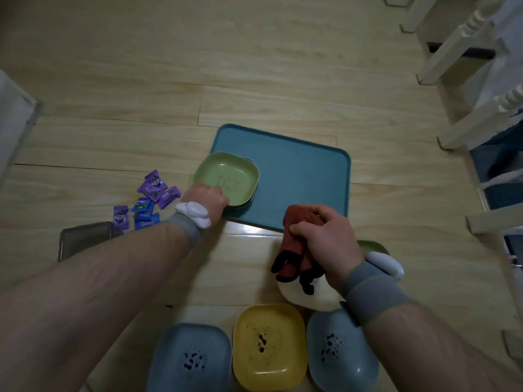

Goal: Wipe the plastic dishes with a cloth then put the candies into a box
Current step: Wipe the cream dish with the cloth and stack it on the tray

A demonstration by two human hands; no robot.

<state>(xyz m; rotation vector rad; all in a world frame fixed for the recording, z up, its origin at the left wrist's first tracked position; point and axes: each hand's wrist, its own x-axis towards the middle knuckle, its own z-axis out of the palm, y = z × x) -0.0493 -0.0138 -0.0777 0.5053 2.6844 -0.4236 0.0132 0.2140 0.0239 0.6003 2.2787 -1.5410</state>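
My left hand grips the near-left rim of a light green square plastic dish, thumb over the edge, and that dish sits on top of a darker one whose rim just shows beneath it, both at the near-left corner of a teal rectangular plastic tray lying on the pale wooden floor. My right hand is closed tight around a bunched rust-red cloth with black trim, held above the floor just off the tray's near edge; the loose end of the cloth hangs down over a white plastic dish. A second green dish peeks out behind my right wrist, mostly hidden. Both wrists wear grey bands with a white device strapped on. Closest to me, in a row on the floor, stand a pale blue dish on the left, a yellow dish in the middle and another pale blue dish on the right, each speckled with dark spots inside. Left of my left forearm, a loose cluster of purple and blue wrapped candies lies on the floor, and just beside them, nearer to me, sits a clear smoky-grey plastic box, partly covered by my arm. White furniture legs stand along the right side.
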